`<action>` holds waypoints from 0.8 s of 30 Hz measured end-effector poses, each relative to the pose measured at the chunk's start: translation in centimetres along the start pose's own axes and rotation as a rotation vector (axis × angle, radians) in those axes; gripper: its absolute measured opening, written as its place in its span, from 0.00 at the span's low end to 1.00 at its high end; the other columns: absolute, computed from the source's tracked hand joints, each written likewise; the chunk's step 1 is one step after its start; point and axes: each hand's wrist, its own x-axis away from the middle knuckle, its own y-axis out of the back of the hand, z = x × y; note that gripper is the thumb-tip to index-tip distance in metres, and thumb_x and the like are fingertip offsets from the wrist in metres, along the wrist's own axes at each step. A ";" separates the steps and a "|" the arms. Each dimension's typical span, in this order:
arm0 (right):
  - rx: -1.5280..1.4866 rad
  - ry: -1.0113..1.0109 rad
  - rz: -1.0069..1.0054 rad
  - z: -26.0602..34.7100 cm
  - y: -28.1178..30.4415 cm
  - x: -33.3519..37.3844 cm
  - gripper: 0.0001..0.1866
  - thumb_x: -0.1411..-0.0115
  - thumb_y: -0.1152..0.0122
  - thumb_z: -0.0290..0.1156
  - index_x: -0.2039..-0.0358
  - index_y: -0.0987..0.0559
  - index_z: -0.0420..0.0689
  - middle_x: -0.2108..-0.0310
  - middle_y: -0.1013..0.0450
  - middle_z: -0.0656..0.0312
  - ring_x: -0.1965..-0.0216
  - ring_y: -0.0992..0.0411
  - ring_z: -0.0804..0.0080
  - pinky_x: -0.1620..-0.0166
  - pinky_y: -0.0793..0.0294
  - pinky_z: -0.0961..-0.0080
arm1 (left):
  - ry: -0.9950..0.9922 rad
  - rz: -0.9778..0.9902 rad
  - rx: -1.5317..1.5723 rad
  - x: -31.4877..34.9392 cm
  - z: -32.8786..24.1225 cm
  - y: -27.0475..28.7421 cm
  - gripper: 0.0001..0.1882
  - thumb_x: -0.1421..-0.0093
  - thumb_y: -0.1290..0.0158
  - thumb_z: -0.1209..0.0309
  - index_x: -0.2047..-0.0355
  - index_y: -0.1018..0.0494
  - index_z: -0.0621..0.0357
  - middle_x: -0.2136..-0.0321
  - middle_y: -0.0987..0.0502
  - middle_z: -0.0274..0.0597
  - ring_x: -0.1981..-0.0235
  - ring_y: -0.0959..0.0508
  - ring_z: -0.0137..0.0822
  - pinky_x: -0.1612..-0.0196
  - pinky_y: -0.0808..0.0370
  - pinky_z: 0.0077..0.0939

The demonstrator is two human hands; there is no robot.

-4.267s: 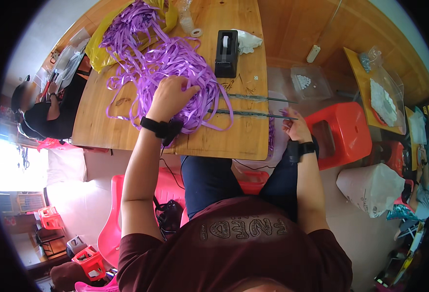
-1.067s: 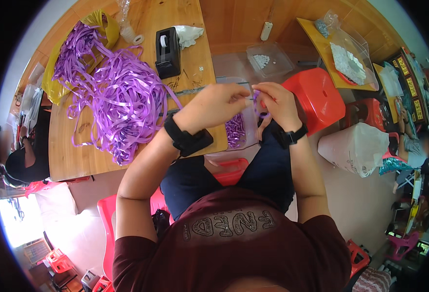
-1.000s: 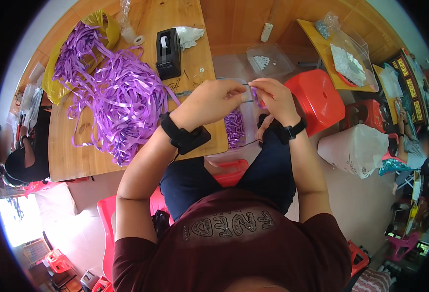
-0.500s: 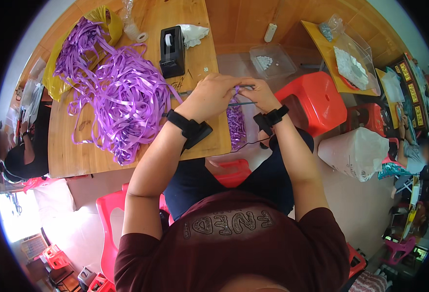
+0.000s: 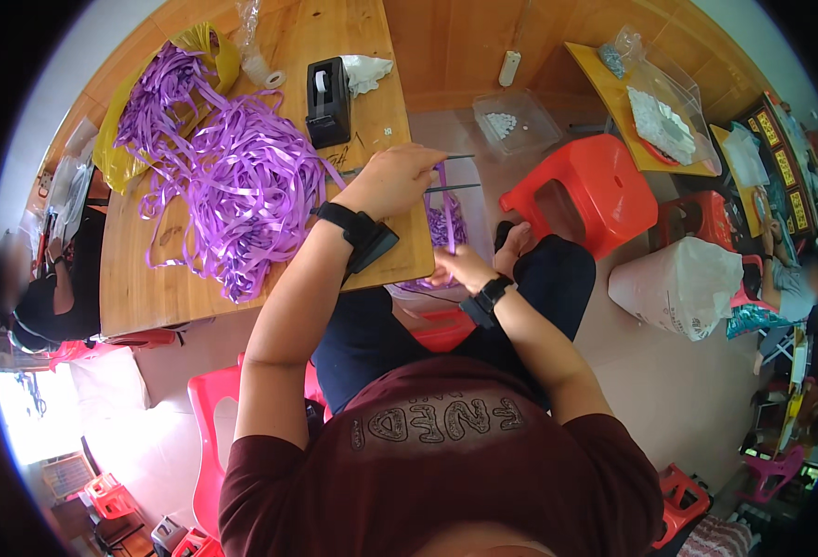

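A big tangle of purple ribbon (image 5: 242,186) lies on the wooden table, and one strand runs right, under my left hand (image 5: 393,183). That hand is closed at the table's right edge, its fingertips at the ribbon beside two thin dark rods (image 5: 460,187) that jut past the edge. From the rods a strand of ribbon (image 5: 451,218) drops toward me. My right hand (image 5: 463,269) pinches its lower part, below the rods and near my knees. Beneath, a pale bin (image 5: 472,190) contains more purple ribbon. Both wrists wear black bands.
On the wooden table (image 5: 149,297) stand a black tape dispenser (image 5: 327,107) and a yellow bag (image 5: 112,153) of ribbon. A red stool (image 5: 604,195) and a white sack (image 5: 674,288) are to the right. A clear tub (image 5: 520,125) sits beyond. Other people sit at both sides.
My right hand has left the rods and moved down toward me, drawing a ribbon strand with it. My left hand stays at the rods.
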 end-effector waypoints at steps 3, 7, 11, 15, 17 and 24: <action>-0.240 -0.116 0.151 -3.6 -1.0 1.6 0.27 0.33 0.44 0.51 0.51 0.24 0.36 0.59 0.21 0.49 0.61 0.20 0.63 0.56 0.18 0.67 | -0.013 -0.014 -0.033 0.3 0.4 -0.3 0.19 0.37 0.50 0.70 0.46 0.26 0.59 0.50 0.23 0.53 0.47 0.25 0.52 0.43 0.28 0.38; -0.258 -0.262 0.230 -6.3 -1.6 3.1 0.29 0.32 0.47 0.52 0.47 0.27 0.37 0.56 0.22 0.45 0.59 0.20 0.58 0.56 0.18 0.65 | 0.042 0.047 -0.218 1.9 -3.7 0.2 0.18 0.37 0.49 0.69 0.47 0.26 0.59 0.50 0.23 0.54 0.48 0.24 0.52 0.44 0.28 0.40; -0.085 -0.374 0.304 -6.2 -2.3 3.5 0.26 0.29 0.50 0.49 0.46 0.28 0.38 0.57 0.22 0.44 0.59 0.19 0.57 0.58 0.17 0.65 | -0.010 0.115 0.346 8.8 -10.2 -1.1 0.14 0.40 0.45 0.71 0.55 0.22 0.60 0.58 0.20 0.52 0.50 0.23 0.52 0.47 0.26 0.42; -0.038 -0.337 0.318 -5.3 -2.7 4.7 0.27 0.30 0.50 0.51 0.45 0.28 0.40 0.56 0.21 0.45 0.60 0.19 0.59 0.60 0.17 0.68 | -0.227 -0.095 0.157 12.6 -10.6 -4.6 0.06 0.42 0.43 0.76 0.65 0.19 0.62 0.69 0.19 0.47 0.60 0.20 0.45 0.55 0.23 0.35; -0.049 -0.336 0.313 -5.8 -2.3 4.7 0.27 0.30 0.50 0.51 0.45 0.28 0.40 0.56 0.21 0.46 0.60 0.19 0.60 0.60 0.17 0.69 | 0.166 -0.190 0.406 12.8 -12.1 -5.3 0.06 0.42 0.42 0.75 0.65 0.20 0.62 0.70 0.20 0.47 0.68 0.19 0.40 0.63 0.23 0.30; 0.020 -0.321 0.388 -4.9 -2.5 6.7 0.32 0.31 0.49 0.54 0.41 0.30 0.38 0.55 0.22 0.47 0.58 0.20 0.62 0.56 0.20 0.69 | 0.410 -0.140 0.498 15.2 -4.8 -14.4 0.18 0.41 0.39 0.65 0.53 0.25 0.62 0.62 0.19 0.49 0.67 0.18 0.41 0.62 0.22 0.31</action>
